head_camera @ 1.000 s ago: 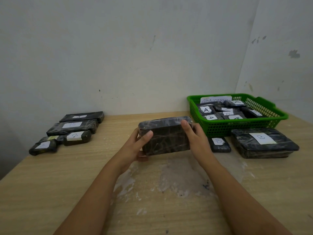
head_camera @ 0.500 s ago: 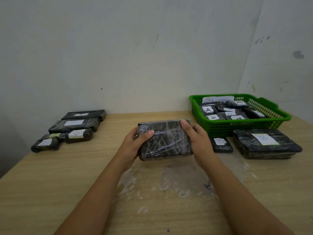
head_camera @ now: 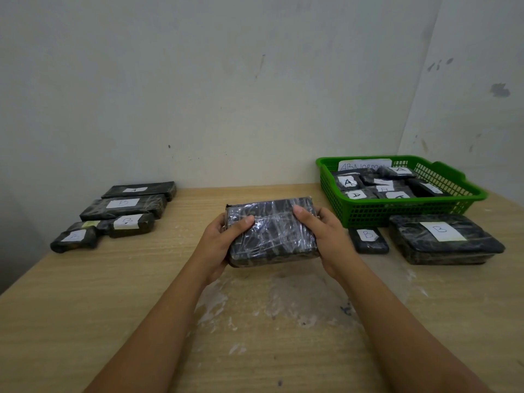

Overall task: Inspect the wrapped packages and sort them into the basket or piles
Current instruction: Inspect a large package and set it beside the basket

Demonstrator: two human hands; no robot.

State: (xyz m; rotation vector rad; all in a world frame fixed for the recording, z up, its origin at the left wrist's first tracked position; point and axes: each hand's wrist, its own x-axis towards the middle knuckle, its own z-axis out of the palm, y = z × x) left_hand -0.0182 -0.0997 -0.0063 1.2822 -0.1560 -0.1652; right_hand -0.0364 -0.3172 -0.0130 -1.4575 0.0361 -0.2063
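1. Writing: a white card (head_camera: 364, 165) at the far wall of the green basket (head_camera: 453, 198) reads roughly "ABNormal". Packages in the basket (head_camera: 368, 188) carry white labels; "A" is legible on several, others cannot be read.
2. Right, in front of the basket: a small package (head_camera: 368, 241) and a large flat package (head_camera: 445, 239), each labelled "B".
3. Left pile (head_camera: 119, 211): the farthest label reads "A", two read "B", and the nearest is too faint to read.
4. Held package (head_camera: 272, 231): dark block wrapped in shiny, wrinkled clear film; no label shows on its upper face. It sits at the centre, held just above the tabletop (head_camera: 85, 321).
5. Hands: left hand (head_camera: 224, 242) grips the left end, thumb on top; right hand (head_camera: 320, 236) grips the right end, thumb on top. Fingers are curled round the far side.
6. Surroundings: white scuffs on the tabletop near the forearms; stained pale wall (head_camera: 226, 95) behind. The right hand sits just beside the small "B" package.
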